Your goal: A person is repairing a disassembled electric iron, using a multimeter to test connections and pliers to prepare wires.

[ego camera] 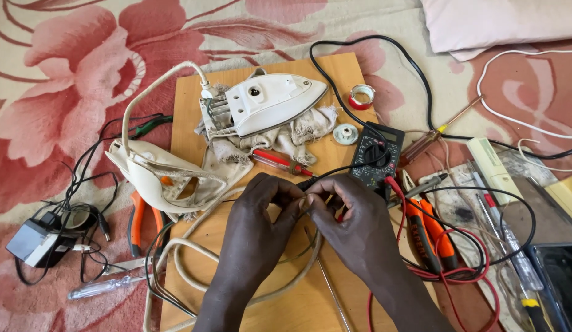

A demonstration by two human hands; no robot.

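Note:
My left hand (256,227) and my right hand (353,224) meet fingertip to fingertip over a wooden board (193,104). Together they pinch a small part where a black test probe (305,182) and its lead end; what lies between the fingers is hidden. A white cloth-covered cord (187,246) loops under my hands. Just beyond them lies a black multimeter (378,154) with black and red leads. A white iron soleplate unit (267,104) rests on a rag further back, and the iron's white casing (157,175) lies to the left.
A red-handled screwdriver (276,161) lies by the rag. Orange pliers (141,221) sit left, orange-handled cutters (427,230) right. A red tape roll (362,97), a grey adapter (31,243), a clear screwdriver (104,288) and a pillow (501,24) surround the board on a flowered rug.

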